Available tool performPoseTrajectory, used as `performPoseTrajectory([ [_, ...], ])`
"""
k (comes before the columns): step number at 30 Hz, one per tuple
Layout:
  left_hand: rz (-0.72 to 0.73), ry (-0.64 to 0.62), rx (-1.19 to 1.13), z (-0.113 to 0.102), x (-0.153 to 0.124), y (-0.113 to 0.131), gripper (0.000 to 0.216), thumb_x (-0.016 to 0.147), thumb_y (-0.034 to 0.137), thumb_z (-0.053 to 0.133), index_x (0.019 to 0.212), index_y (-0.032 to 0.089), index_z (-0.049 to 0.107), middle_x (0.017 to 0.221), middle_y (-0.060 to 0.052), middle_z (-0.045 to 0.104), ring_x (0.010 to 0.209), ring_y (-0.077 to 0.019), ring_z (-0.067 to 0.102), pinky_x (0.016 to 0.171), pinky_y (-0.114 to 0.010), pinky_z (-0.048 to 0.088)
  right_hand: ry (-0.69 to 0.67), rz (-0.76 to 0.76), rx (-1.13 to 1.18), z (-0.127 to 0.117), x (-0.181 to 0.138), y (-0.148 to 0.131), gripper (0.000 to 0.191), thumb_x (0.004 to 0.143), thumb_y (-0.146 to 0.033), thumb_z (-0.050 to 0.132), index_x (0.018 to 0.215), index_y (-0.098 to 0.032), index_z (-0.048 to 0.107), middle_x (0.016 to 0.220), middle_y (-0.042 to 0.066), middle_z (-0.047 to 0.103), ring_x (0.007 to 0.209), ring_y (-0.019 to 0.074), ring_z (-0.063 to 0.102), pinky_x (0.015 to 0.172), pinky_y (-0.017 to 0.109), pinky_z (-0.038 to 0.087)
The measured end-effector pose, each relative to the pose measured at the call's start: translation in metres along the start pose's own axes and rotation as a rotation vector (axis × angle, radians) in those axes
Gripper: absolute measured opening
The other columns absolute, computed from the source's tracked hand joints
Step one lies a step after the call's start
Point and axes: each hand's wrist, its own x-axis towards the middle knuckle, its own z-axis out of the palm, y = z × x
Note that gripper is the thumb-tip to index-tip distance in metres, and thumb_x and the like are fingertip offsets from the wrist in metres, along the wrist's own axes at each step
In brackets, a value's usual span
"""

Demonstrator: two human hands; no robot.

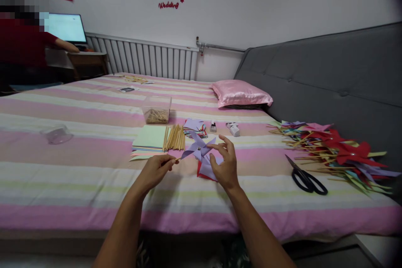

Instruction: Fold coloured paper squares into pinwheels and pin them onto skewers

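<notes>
We're pinching the stick [178, 159] in our left hand [157, 170], probably steadying the pinwheel [194, 151] our half-open right hand [226, 166] seems to touch, spare sticks [176, 137] handy beyond the left.

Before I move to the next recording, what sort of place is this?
Most likely a bedroom: there's a striped bedsheet with a pink pillow on it, and a padded grey headboard alongside.

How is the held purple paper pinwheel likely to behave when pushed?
The purple pinwheel is probably light, being thin paper on a slim tan stick. Its blades may bend easily; they might also spin, meeting at one center.
</notes>
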Motion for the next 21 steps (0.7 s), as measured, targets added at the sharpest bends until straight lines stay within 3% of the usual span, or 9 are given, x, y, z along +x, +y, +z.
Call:
performPoseTrajectory([
  [6,0.005,-0.02,-0.03,-0.001,0.0,-0.003,0.03,0.075,0.04,0.052,0.078,0.016,0.07,0.068,-0.004,0.065,0.065,-0.0185,0.055,0.06,-0.027,0.04,-0.036,0.002,0.041,0.002,0.0,0.005,0.011,0.07,-0.018,0.067,0.08,-0.022,0.069,0.124,0.01,0.052,0.104,0.0259,0.052,0.089,0.045,0.044],
  [10,-0.022,-0.022,-0.057,-0.002,-0.002,-0.001,0.031,0.075,0.04,0.052,0.08,0.016,0.07,0.07,-0.004,0.064,0.067,-0.0187,0.055,0.063,-0.028,0.041,-0.068,0.027,0.088,0.004,-0.001,0.005,0.009,0.066,-0.025,0.076,0.074,-0.023,0.072,0.122,0.008,0.056,0.105,0.0258,0.052,0.09,0.045,0.043],
  [21,-0.006,-0.062,-0.101,0.004,-0.002,0.003,0.033,0.075,0.043,0.052,0.079,0.016,0.071,0.066,-0.003,0.062,0.065,-0.0174,0.051,0.061,-0.027,0.039,-0.064,0.104,0.194,0.011,-0.006,0.002,0.012,0.071,-0.029,0.073,0.082,-0.027,0.076,0.119,0.009,0.06,0.105,0.025,0.052,0.088,0.043,0.045],
])
